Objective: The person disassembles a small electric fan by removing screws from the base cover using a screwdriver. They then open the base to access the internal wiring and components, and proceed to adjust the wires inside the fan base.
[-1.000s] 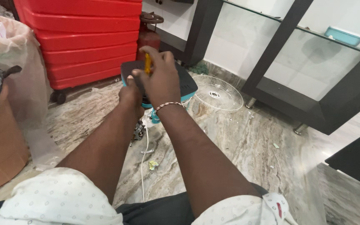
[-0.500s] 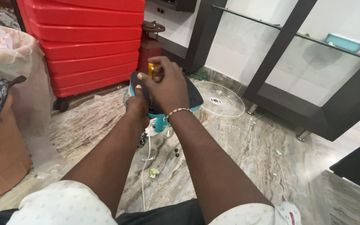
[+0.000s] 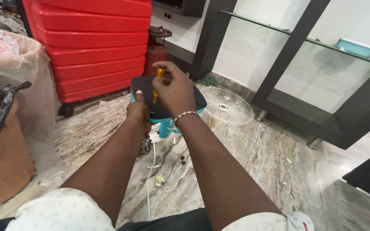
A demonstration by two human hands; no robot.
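My right hand (image 3: 173, 90) is closed around an orange-handled screwdriver (image 3: 159, 77), held upright with its tip down on the black underside of a fan base (image 3: 193, 100). The base rests upside down on its teal stand (image 3: 166, 127). My left hand (image 3: 138, 110) grips the near left edge of the base, thumb on top. A beaded bracelet (image 3: 183, 115) circles my right wrist. A white cord (image 3: 150, 167) trails from the base toward me across the marble floor (image 3: 253, 171).
A white wire fan grille (image 3: 228, 108) lies on the floor to the right. A red suitcase (image 3: 95, 47) and a gas cylinder (image 3: 157, 49) stand behind. A plastic-lined bin (image 3: 5, 111) is at left. Small screws (image 3: 181, 160) lie near the stand. A dark glass-shelved unit (image 3: 322, 85) fills the right.
My right hand has lifted slightly with the screwdriver, and its shaft now shows above the base. The view has shifted a little to the right and closer.
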